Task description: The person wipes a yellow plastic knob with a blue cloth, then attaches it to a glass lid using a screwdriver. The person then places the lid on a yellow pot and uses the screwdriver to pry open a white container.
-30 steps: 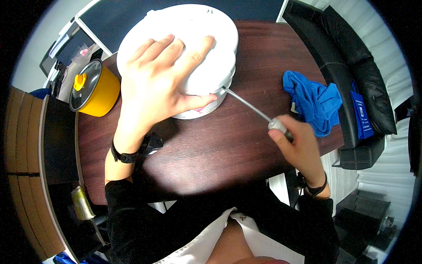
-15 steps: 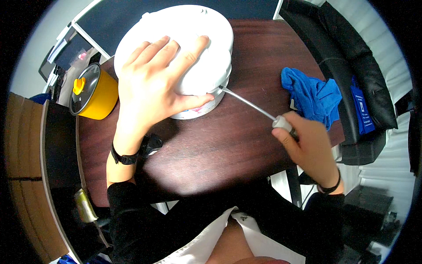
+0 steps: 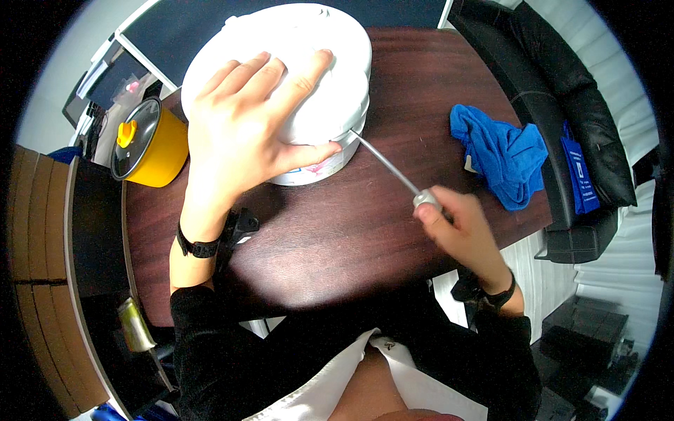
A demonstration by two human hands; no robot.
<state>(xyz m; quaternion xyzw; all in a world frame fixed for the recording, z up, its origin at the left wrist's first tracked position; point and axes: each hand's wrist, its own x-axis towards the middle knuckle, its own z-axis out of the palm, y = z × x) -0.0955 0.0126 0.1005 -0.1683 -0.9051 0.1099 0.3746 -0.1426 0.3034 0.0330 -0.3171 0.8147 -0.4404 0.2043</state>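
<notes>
A white round lidded case (image 3: 330,105) with a printed pattern on its lower side stands at the far left of the table. My left hand (image 3: 242,126) lies spread over its top, fingers apart, with the thumb along the near edge. In my right hand (image 3: 460,228) is a screwdriver (image 3: 393,170), gripped by its pale handle. The long metal shaft points up and left, and its tip meets the seam below the lid at the case's near right side. How far the tip goes in is hidden.
On the dark wooden table (image 3: 421,77), a crumpled blue cloth (image 3: 502,161) lies to the right. A yellow pot (image 3: 163,151) with a glass lid stands left of the case. Beyond the table's right edge is a black sofa (image 3: 540,105) with a blue bag (image 3: 577,175).
My right hand has moved left and slightly down with the screwdriver, so the shaft stands steeper. The tip stays at the seam. My left hand keeps its place on the case.
</notes>
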